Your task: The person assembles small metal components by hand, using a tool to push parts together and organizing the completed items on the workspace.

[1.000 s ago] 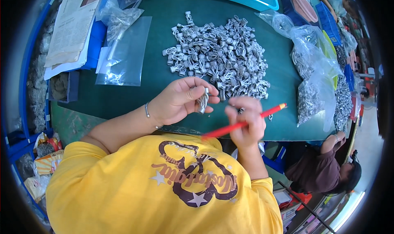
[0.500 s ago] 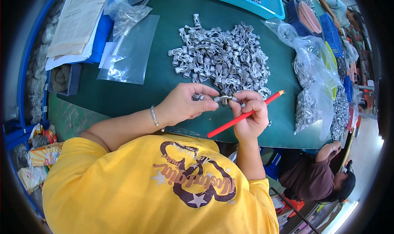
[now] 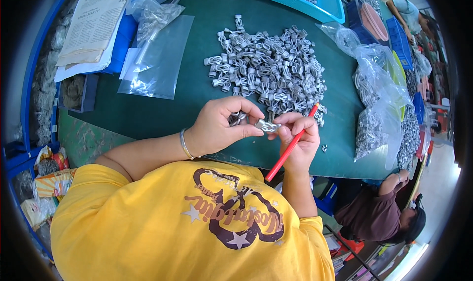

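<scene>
Between my two hands is a small silver-grey metal fitting (image 3: pixel 266 126) with a collar and open looped arms. My left hand (image 3: pixel 213 125) pinches its collar between thumb and forefinger, and more metal fittings (image 3: pixel 238 118) sit in its curled fingers. My right hand (image 3: pixel 301 145) has its fingertips at the fitting's other end. A red pencil (image 3: pixel 282 162) slants through the right hand, one end up toward the pile and the other down toward my body. Just beyond both hands a large pile of similar metal fittings (image 3: pixel 268 66) covers the middle of the green table (image 3: pixel 162 121).
A flat clear plastic bag (image 3: pixel 165 59) and papers (image 3: pixel 93 27) lie at the left. At the back is a turquoise basket (image 3: pixel 300 4). Clear bags of metal parts (image 3: pixel 369 128) stand along the right side. Beyond them sits another person (image 3: pixel 369 212) in dark clothing.
The fitting between my hands has been turned, so its looped arms now show. The red pencil has swung steeper with my right hand.
</scene>
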Available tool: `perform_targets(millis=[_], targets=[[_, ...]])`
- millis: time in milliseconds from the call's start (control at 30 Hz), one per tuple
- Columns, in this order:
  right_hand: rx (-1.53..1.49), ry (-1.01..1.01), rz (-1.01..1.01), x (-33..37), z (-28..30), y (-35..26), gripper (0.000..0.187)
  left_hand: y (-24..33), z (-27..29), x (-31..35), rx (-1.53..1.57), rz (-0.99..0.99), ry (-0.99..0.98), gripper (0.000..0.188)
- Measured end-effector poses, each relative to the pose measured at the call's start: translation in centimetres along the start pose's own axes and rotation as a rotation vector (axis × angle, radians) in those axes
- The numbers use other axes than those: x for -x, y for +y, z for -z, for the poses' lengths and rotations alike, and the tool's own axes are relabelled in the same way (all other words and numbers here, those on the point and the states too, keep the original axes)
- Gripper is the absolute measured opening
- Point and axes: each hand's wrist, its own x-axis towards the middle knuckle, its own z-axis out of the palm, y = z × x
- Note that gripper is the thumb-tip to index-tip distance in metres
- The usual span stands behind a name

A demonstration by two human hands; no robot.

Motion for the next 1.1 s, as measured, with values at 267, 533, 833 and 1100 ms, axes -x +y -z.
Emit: perform_targets(millis=[267,533,833,1100], targets=[[0.213,0.079,0.309,0.4,-0.9,0.3,0.034,-0.3,0.0,-0.1,0.134,0.006,-0.012,0.02],[0.484,-0.253,0.563,-0.7,-2.3,-1.9,0.031,-1.1,0.4,-0.5,0.841,0.608,-0.091,0.022],[1.316,-0.184,0.509,-4.9,-0.1,-0.1,0.022,0.0,1.1,-0.6,0.732,0.611,0.016,0.014],[1.016,-0.329,0.722,-4.4,-0.8,-1.0,0.02,0.0,0.5,-0.6,0.333,0.465,0.022,0.02]])
